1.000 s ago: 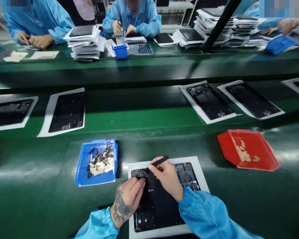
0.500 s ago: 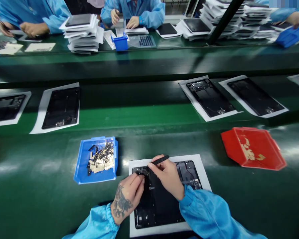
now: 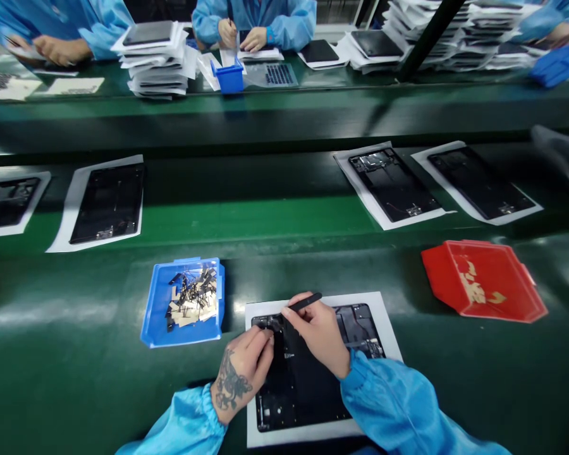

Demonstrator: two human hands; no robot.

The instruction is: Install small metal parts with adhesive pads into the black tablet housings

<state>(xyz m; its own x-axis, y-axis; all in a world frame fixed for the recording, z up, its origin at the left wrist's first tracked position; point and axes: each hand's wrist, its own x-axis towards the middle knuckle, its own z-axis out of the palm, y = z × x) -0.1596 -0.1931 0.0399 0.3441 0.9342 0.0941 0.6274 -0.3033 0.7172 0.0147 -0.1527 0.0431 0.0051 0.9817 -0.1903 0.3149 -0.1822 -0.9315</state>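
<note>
An opened black tablet housing (image 3: 313,385) lies on a white sheet (image 3: 389,332) right in front of me. My right hand (image 3: 317,332) grips slim black tweezers (image 3: 307,302), pointing them at the housing's upper left corner. At that same corner, the fingertips of my left hand (image 3: 241,373) are pinched together. Whatever they hold, if anything, is hidden beneath them. The tweezer tips are also too covered to make out.
Left of the housing stands a blue bin (image 3: 183,303) of small black and cream pieces. A red bin (image 3: 483,281) with cream scraps is at right. Beyond, a green belt (image 3: 237,221) carries several housings on sheets. Co-workers sit across, near paper stacks (image 3: 154,60).
The housings on the belt have shifted slightly left. At the far right edge, a sheet is now lifted and blurred beside another person's fingers. My hands have barely moved.
</note>
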